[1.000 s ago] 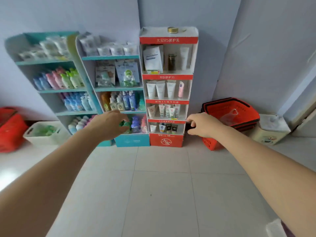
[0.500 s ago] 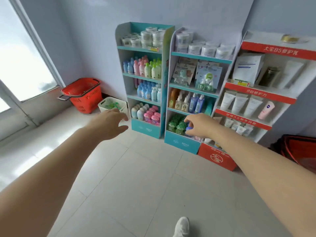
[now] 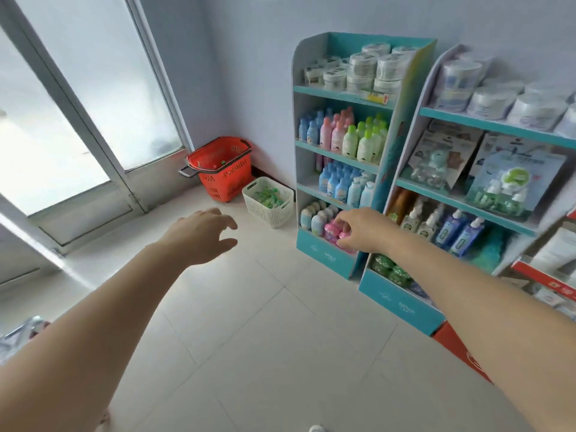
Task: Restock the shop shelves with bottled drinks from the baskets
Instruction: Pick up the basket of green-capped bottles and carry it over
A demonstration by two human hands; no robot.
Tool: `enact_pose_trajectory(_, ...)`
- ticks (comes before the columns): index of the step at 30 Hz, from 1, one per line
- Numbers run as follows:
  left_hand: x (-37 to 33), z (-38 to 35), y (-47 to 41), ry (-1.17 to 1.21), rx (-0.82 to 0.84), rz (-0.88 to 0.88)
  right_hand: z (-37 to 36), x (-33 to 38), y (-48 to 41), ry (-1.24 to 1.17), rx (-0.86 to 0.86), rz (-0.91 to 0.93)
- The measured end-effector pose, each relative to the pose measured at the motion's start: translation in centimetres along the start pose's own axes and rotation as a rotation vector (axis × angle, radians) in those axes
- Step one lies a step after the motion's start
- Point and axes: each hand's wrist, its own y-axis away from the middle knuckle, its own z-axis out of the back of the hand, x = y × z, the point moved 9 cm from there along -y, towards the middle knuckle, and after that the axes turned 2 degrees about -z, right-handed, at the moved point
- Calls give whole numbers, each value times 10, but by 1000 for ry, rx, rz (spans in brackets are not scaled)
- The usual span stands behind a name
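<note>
Against the far wall at 11 o'clock: red basket [image 3: 224, 169] in the corner by the glass door [image 3: 78, 135]. It has a few small items inside, too small to identify. White basket [image 3: 269, 202] is just beside it at its 4 o'clock, holding green bottles [image 3: 266, 194], next to the foot of the left shelf unit [image 3: 324, 257]. Second shelf unit [image 3: 402, 304] is at 3 o'clock, right beside the first. Both are stocked, jars [image 3: 367, 70] on top, bottles below.

My left hand [image 3: 199, 235] is near frame centre over the floor tiles [image 3: 249, 322], fingers spread and loosely bent, holding nothing. White basket is at its 1 o'clock, apart from it.

My right hand [image 3: 361, 230] is at 3 o'clock of the left, also released, fingers loosely bent. It overlaps the pink bottles [image 3: 330, 230] on the left unit's bottom shelf. Can't tell if it touches them.
</note>
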Motion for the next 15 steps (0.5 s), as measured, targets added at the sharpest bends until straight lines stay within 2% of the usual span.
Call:
enact_pose_trajectory(11,110,18,-96,31,-24,207,18,32,-176,-41,64,115)
enact_pose_trajectory(15,149,5,-137,49,-10,216,9,39,-225,-69,93,107)
